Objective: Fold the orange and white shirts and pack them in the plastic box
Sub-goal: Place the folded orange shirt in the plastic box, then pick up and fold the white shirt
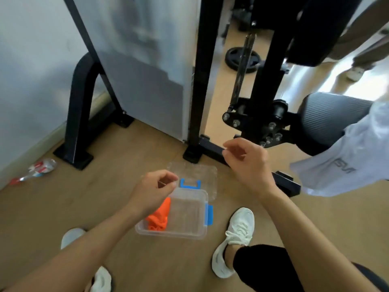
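A clear plastic box (pixel 202 234) with blue latches sits on the wooden floor between my feet. The folded orange shirt (pixel 159 218) lies in its left half; the right half is bare. The clear lid (pixel 207 175) lies flat on the floor just behind the box. The white shirt (pixel 345 161) hangs over the black padded seat at the right. My left hand (pixel 152 192) hovers over the box's back left corner, fingers curled, holding nothing. My right hand (pixel 246 163) is raised above the lid's right side, fingers loosely bent and empty.
Black gym machine frame (pixel 202 102) and its base bar (pixel 212 149) stand right behind the lid. The padded seat (pixel 328 121) is at right. A crushed plastic bottle (pixel 35 170) lies by the left wall. My white shoes (pixel 233 241) flank the box. Another person's legs are far right.
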The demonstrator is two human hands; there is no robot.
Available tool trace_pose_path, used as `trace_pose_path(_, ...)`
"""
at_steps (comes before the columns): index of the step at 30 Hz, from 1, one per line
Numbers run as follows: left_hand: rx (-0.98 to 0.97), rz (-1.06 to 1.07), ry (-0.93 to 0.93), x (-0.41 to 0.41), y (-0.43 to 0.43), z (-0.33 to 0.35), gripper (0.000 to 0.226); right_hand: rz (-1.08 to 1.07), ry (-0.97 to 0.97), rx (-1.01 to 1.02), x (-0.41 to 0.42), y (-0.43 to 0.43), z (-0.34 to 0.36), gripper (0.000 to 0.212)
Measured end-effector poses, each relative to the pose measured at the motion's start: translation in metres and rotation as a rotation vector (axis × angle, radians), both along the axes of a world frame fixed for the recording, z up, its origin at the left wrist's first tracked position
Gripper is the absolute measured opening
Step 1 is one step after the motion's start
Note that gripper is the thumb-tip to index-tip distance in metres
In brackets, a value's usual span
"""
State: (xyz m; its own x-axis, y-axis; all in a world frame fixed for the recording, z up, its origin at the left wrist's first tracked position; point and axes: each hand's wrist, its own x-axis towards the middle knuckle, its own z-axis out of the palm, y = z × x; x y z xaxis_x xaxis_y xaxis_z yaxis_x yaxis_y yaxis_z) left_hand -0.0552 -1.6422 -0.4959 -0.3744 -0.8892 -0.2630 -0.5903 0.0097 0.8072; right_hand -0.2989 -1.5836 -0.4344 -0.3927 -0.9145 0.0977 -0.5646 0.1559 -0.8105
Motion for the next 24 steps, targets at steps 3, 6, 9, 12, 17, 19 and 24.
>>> trace_pose_path(3,-0.085,-0.069,0.035,-0.044,0.003,0.03,0.019,-0.221,0.192,-0.181,-0.045,0.004,0.021,0.017)
trace_pose_path(6,-0.163,-0.168,0.074,-0.099,0.001,0.056,0.016,-0.503,0.38,-0.24,-0.096,0.013,0.027,0.025)
trace_pose_path(9,-0.205,-0.25,0.09,-0.154,-0.001,0.076,0.016,-0.748,0.465,-0.085,-0.149,0.024,0.024,0.048)
trace_pose_path(12,-0.187,-0.306,0.079,-0.202,-0.002,0.087,0.017,-0.837,0.443,0.216,-0.189,0.037,0.017,0.065)
trace_pose_path(17,-0.193,-0.409,0.057,-0.261,0.003,0.091,0.022,-0.876,0.504,0.175,-0.213,0.054,0.014,0.022)
trace_pose_path(19,-0.182,-0.418,0.06,-0.276,0.003,0.09,0.024,-0.87,0.457,0.068,-0.217,0.054,0.015,0.017)
trace_pose_path(24,-0.029,-0.537,0.143,-0.297,0.014,0.085,0.058,-0.561,-0.062,-0.156,-0.202,0.062,0.028,0.006)
